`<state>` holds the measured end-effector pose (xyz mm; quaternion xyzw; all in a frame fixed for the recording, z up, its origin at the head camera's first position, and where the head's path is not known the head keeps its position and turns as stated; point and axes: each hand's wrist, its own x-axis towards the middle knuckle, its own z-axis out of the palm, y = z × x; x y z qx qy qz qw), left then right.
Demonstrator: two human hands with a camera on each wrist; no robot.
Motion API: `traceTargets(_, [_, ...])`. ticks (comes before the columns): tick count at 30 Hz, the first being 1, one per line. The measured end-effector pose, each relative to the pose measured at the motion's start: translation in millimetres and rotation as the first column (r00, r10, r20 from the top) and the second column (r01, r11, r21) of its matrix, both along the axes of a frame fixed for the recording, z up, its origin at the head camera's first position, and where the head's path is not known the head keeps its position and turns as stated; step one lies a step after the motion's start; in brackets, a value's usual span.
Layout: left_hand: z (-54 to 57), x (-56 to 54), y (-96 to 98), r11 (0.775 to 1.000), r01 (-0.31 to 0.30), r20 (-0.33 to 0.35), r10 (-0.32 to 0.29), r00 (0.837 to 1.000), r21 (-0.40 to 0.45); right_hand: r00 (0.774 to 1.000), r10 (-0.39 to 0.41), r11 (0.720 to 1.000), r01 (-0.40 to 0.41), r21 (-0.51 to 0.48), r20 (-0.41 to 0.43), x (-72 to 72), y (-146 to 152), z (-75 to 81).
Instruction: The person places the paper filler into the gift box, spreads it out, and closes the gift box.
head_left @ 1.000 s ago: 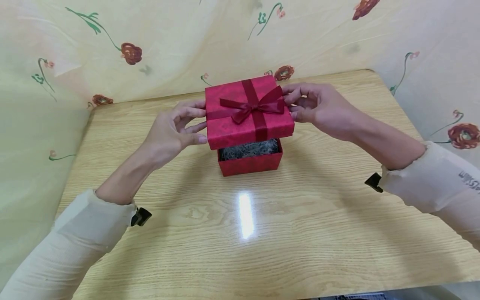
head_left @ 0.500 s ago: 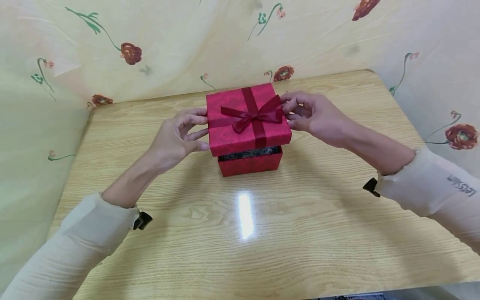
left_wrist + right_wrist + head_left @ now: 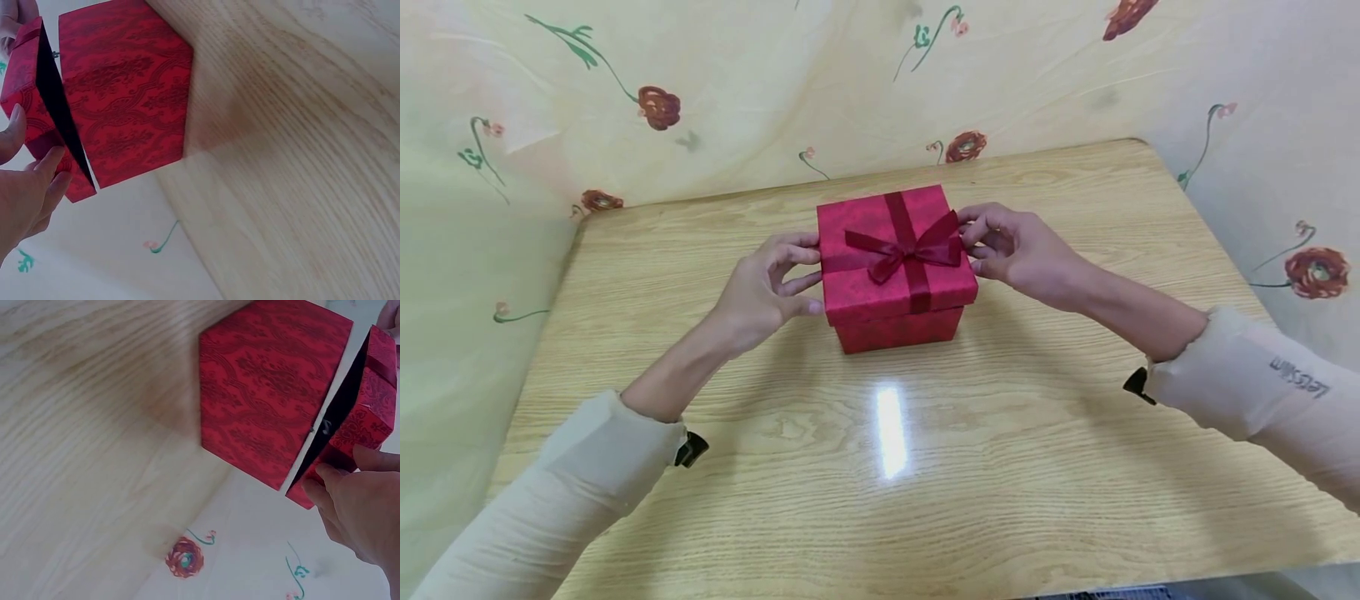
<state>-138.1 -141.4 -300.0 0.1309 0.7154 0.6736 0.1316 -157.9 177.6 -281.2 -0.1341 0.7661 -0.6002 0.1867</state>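
Observation:
A red patterned gift box [image 3: 898, 332] stands on the wooden table. Just above its rim is the red lid [image 3: 865, 287], topped by a dark red ribbon bow [image 3: 907, 250]. My left hand [image 3: 756, 296] grips the lid's left side with fingertips and thumb; my right hand [image 3: 1026, 254] grips its right side. Both wrist views show a narrow gap between the lid [image 3: 25, 75] and the box [image 3: 128, 87]. In the right wrist view, the right hand [image 3: 362, 503] pinches the lid's edge beside the box [image 3: 269, 387]. The box's contents are hidden in the head view.
The wooden table [image 3: 820, 500] spreads around the box, with a bright light reflection in front of it. Floral cloth [image 3: 737, 83] hangs behind the table and along both sides. A small dark clip [image 3: 691, 450] shows at the left cuff.
Both hands have lowered the lid toward the box. The grey shredded filling, visible earlier, is now covered in the head view. The box itself has stayed in place.

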Motion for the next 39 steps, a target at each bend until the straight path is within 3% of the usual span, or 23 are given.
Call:
traceTargets(11, [-16.3,0.7,0.2,1.000,0.023,-0.042,-0.022,0.999,0.013,0.997,0.018,0.999,-0.015,0.037,-0.077,-2.6,-3.5,-20.6])
traceTargets(19, [-27.0,1.4,-0.5,1.000,0.014,0.014,-0.014,1.000,-0.004,0.998,0.030,0.997,-0.026,0.071,-0.059,-3.6,-5.2,-27.3])
traceTargets(35, [-32.8,1.8,0.6,0.999,0.036,0.017,-0.037,0.999,0.022,1.000,0.023,0.998,-0.023,0.062,0.000,0.6,-3.1,-31.2])
traceTargets(37, [-32.6,1.8,0.3,0.999,0.041,0.013,-0.041,0.999,0.004,1.000,0.019,0.998,-0.019,0.065,0.000,1.1,-2.5,-31.9])
traceTargets(39, [-32.0,2.3,-1.1,0.996,0.048,-0.017,-0.050,0.999,-0.069,1.000,0.008,0.996,-0.007,0.090,-0.014,1.2,-1.3,-32.5])
